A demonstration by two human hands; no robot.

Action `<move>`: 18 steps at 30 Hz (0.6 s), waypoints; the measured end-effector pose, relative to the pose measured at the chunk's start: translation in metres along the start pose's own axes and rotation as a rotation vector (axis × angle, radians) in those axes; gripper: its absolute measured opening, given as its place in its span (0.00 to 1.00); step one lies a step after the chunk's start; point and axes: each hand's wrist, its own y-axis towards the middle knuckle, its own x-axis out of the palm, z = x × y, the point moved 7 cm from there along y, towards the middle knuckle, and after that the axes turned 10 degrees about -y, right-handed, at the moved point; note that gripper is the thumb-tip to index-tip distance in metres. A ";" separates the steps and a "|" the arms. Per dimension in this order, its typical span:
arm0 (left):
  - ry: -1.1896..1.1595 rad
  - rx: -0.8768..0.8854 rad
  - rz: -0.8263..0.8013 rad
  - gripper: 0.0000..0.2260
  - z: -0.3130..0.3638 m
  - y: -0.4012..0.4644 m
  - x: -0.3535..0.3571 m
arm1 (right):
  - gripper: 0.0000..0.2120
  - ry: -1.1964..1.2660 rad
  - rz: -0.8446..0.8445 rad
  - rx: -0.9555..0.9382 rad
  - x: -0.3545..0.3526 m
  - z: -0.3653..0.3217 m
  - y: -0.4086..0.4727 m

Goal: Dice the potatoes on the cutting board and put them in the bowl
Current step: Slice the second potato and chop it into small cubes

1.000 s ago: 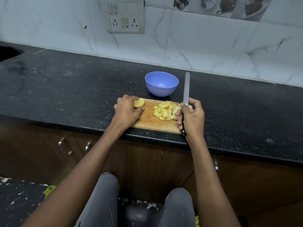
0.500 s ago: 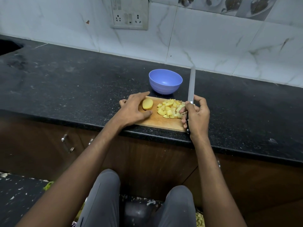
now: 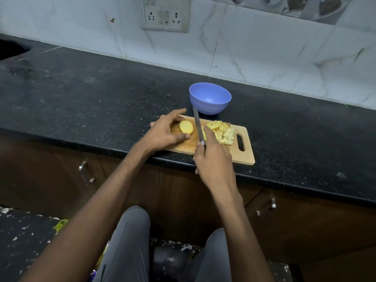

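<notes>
The left hand [image 3: 165,133] rests on the near left end of the wooden cutting board [image 3: 247,153], its fingers spread wide and gently curved around a peeled potato half [image 3: 186,127]. The forefinger reaches past the far side of the potato and the thumb lies on the board at its near side; whether either touches the potato cannot be told. The right hand [image 3: 213,159] grips the handle of a knife [image 3: 197,127], forefinger stretched forward beside the blade. The blade points away from that hand toward the blue bowl [image 3: 210,99] and stands just right of the potato half, between it and the heap of diced potato [image 3: 222,132]. The dice lie on the board just beyond and to the right of the right hand's fingers. The bowl sits on the black bench [image 3: 101,102] just past the board's far edge, beyond both hands, with nothing visible inside it. The board's handle slot is at the end to the right of the right hand
</notes>
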 end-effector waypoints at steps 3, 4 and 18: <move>-0.031 -0.001 0.007 0.36 -0.002 0.002 -0.001 | 0.25 -0.110 -0.026 0.032 -0.002 -0.010 -0.009; -0.060 -0.003 0.010 0.36 -0.003 0.003 -0.001 | 0.25 -0.128 -0.032 0.041 -0.004 -0.012 -0.011; -0.015 0.027 0.027 0.27 -0.011 0.009 0.001 | 0.19 -0.278 -0.072 0.070 0.003 -0.034 -0.015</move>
